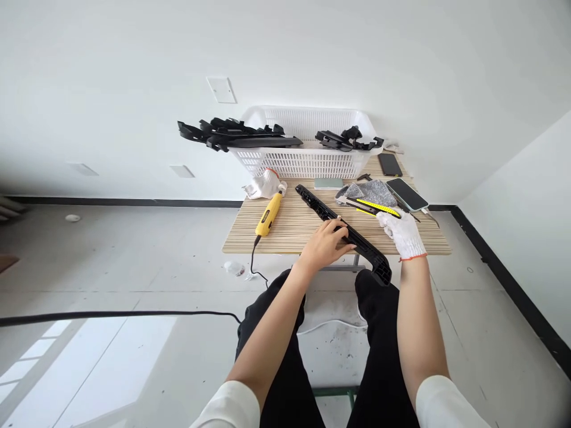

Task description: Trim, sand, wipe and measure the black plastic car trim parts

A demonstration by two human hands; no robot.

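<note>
A long black plastic part point(362, 245) lies slantwise across the table, its bent near end jutting past the front edge above my lap. My bare left hand point(328, 241) grips it around the middle, thumb on the near side and fingers over the top. In a white work glove with an orange cuff, my right hand point(404, 232) is closed around a yellow utility knife point(379, 207). The knife points left, above a grey cloth point(372, 191) and apart from the black part. My right fingertips are partly hidden by the glove's bunched fabric.
A white plastic basket point(303, 159) at the back carries several black plastic parts point(236, 134). A yellow corded rotary tool point(270, 214) lies left, beside a crumpled white glove point(263, 184). Two phones point(407, 195) rest at the right. The striped table point(250, 242) stands against the wall.
</note>
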